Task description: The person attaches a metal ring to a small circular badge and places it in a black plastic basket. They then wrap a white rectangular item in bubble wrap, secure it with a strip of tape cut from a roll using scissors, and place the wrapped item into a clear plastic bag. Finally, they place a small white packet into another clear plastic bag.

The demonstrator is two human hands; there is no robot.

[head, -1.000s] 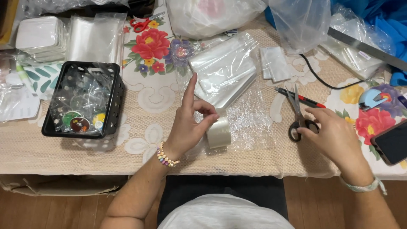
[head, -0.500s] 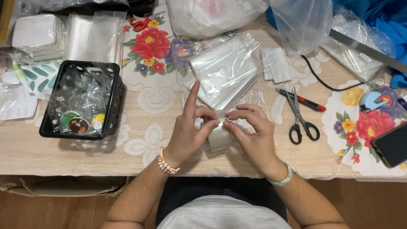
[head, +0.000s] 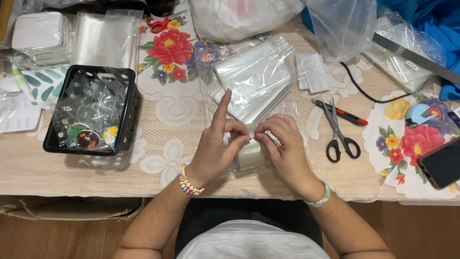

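Note:
Both hands meet at the table's middle over a roll of clear tape (head: pixel 250 156). My left hand (head: pixel 218 148) grips the roll, thumb pressed on top and index finger pointing up. My right hand (head: pixel 282 148) pinches at the top of the roll with its fingertips. The roll rests on a piece of bubble wrap (head: pixel 299 112). Just beyond the hands lies a stack of clear plastic bags (head: pixel 256 79).
Black-handled scissors (head: pixel 338 132) and a red-and-black cutter (head: pixel 340 111) lie right of the hands. A black basket (head: pixel 132 105) of wrapped small items stands left. A phone (head: pixel 443 163), red scissors (head: pixel 163 21), a metal ruler (head: pixel 414 57) and large plastic bags (head: pixel 239 17) surround them.
My right hand left the black scissors on the table and came left to the tape roll. It now pinches the roll's top. My left hand stayed on the roll.

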